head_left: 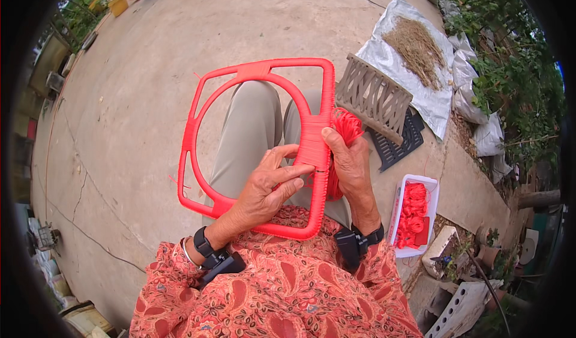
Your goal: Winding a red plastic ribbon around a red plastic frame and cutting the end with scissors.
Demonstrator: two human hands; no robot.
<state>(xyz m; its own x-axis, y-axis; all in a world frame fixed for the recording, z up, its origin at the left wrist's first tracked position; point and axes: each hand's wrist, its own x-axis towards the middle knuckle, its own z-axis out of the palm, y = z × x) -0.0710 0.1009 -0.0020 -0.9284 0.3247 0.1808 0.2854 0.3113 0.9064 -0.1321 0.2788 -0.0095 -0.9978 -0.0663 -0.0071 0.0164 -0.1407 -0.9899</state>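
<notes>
A red cord-wrapped frame (329, 95), a rounded square with a ring inside it, lies tilted over my knees and lap. My right hand (351, 167) is closed on its right side, thumb on the front near the wide wrapped joint; the other fingers are mostly hidden. Behind that side hangs a bundle of red cord (347, 124), partly covered by the frame. My left hand (268, 185) reaches over the ring with thumb and fingers apart. Its index fingertip touches the joint's lower end, beside a small dark gap in the wrapping.
At right, a white plastic basket (436, 189) holds red cord bundles. Beyond it are a woven grey-brown panel (376, 95), a black slatted panel (394, 141) and a white sheet (393, 23) with dried plant matter. Bricks (441, 251) and plants (507, 56) edge the concrete ground.
</notes>
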